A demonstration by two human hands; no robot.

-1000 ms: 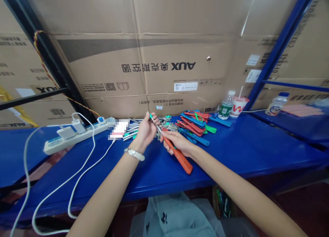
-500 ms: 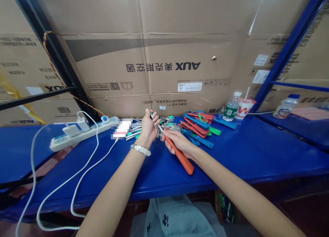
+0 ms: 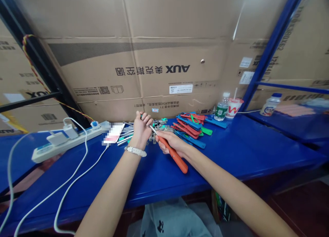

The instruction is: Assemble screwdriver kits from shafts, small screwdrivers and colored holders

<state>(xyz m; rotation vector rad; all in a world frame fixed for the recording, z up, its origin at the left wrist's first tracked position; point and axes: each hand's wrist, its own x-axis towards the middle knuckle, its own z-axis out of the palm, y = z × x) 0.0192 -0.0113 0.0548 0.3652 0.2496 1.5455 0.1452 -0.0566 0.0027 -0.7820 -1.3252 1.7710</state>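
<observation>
My right hand (image 3: 168,141) is wrapped round an orange handle (image 3: 177,159), which slants down toward the table's front edge. A metal rod (image 3: 153,129) runs from it up to my left hand (image 3: 141,127), whose fingers are curled round the rod's far end. A white band is on my left wrist. Behind my hands lies a heap of metal rods and small clip-like parts (image 3: 125,132), some with green bits, partly hidden by my hands. Red, blue and green plastic handles (image 3: 191,127) are piled to the right of the heap.
A white power strip (image 3: 72,141) with chargers and cables lies at the left, beside a blurred phone (image 3: 114,132). A water bottle (image 3: 221,108), a red and white cup (image 3: 234,108) and another bottle (image 3: 271,105) stand at the right. Cardboard (image 3: 154,52) rises behind the blue table (image 3: 231,151).
The whole view has shifted, so the things on the table appear further left. My left fingers have moved on the rod's end, and a dark tip seen there before is now mostly hidden.
</observation>
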